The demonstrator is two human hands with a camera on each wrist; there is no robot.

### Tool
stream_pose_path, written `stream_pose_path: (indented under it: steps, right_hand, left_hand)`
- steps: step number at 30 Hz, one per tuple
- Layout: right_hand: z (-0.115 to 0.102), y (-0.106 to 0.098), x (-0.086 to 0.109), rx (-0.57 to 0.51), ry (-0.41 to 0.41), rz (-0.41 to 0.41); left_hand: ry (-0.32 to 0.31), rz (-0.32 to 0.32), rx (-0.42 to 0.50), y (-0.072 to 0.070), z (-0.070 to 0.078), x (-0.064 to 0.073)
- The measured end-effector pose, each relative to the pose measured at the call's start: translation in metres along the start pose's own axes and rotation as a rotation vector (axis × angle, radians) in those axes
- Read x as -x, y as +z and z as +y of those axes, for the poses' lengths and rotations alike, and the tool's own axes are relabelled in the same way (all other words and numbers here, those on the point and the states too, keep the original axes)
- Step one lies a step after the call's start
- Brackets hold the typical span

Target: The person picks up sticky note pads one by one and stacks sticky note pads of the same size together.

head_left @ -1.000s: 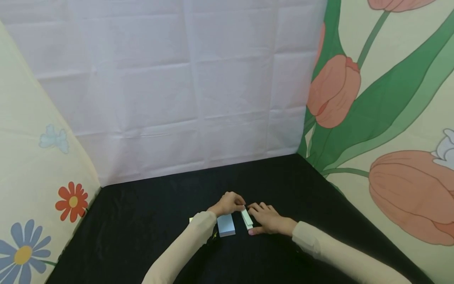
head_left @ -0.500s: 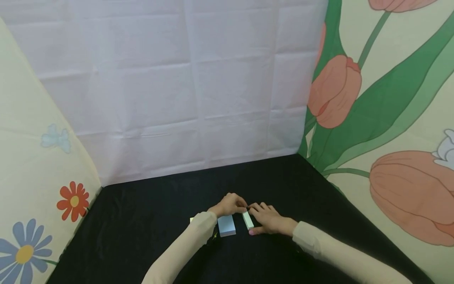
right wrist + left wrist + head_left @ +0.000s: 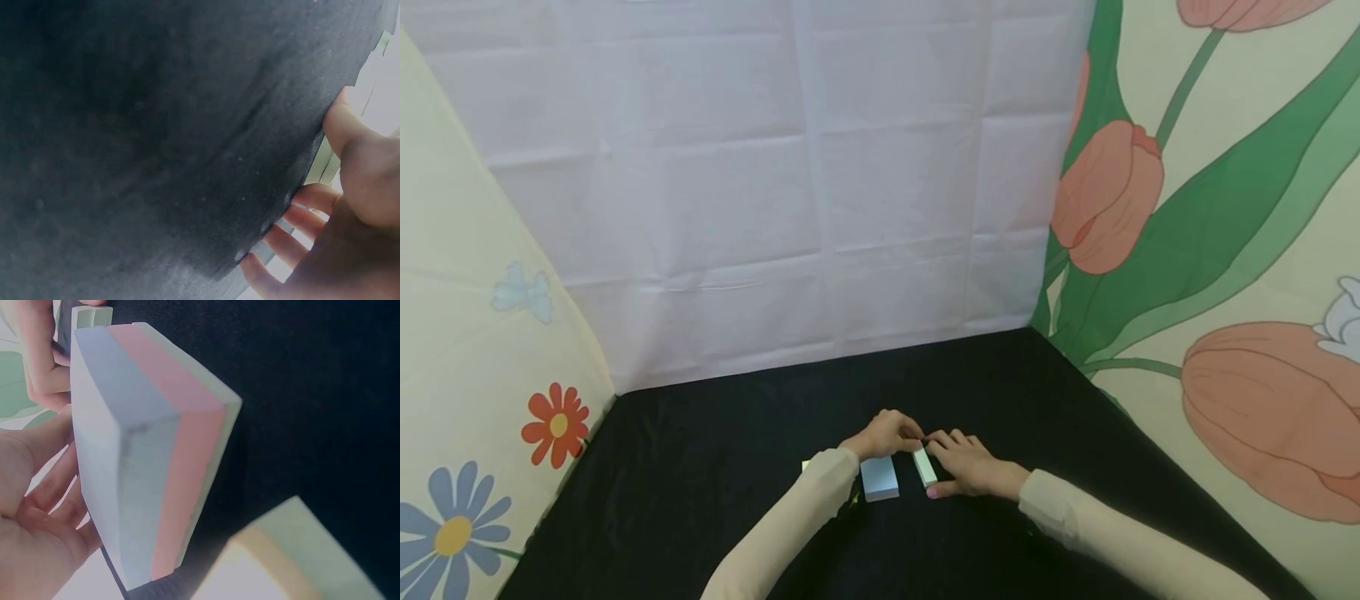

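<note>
A narrow pale green block [image 3: 924,467], apparently a slim paper pad, lies on the black cloth between both hands. My left hand [image 3: 886,433] pinches its far end with thumb and index finger. Along the right side, my right hand [image 3: 968,464] holds it, thumb at the near end and index finger near the far end. Below the left wrist lies a thick blue pad [image 3: 880,477]. In the left wrist view the blue pad shows pink [image 3: 197,481] and pale cream layers against its other face. The narrow block's underside is hidden.
A yellow and pale green block [image 3: 300,550] is near the left wrist, with a yellow corner [image 3: 805,464] showing beside the sleeve. Black cloth [image 3: 737,433] covers the table. A white sheet [image 3: 722,192] hangs behind, with flowered cloths at both sides.
The narrow block's upper part, earlier offset toward the far end, now lines up with the part beneath. My left fingertips have shifted slightly right; my right hand has stayed nearly still.
</note>
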State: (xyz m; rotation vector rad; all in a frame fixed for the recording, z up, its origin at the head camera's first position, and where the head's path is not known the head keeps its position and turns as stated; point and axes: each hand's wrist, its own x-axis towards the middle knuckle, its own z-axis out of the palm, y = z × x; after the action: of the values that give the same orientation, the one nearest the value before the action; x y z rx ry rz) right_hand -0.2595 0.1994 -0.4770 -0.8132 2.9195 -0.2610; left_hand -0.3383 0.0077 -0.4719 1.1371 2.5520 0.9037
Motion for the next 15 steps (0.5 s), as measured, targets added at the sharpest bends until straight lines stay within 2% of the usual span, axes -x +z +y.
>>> stream_pose_path:
  steps: [15]
  right_hand:
    - [-0.0007, -0.0012, 0.0009, 0.001, -0.009, 0.001]
  left_hand:
    - [0.007, 0.005, 0.012, 0.0003, -0.0004, -0.0003]
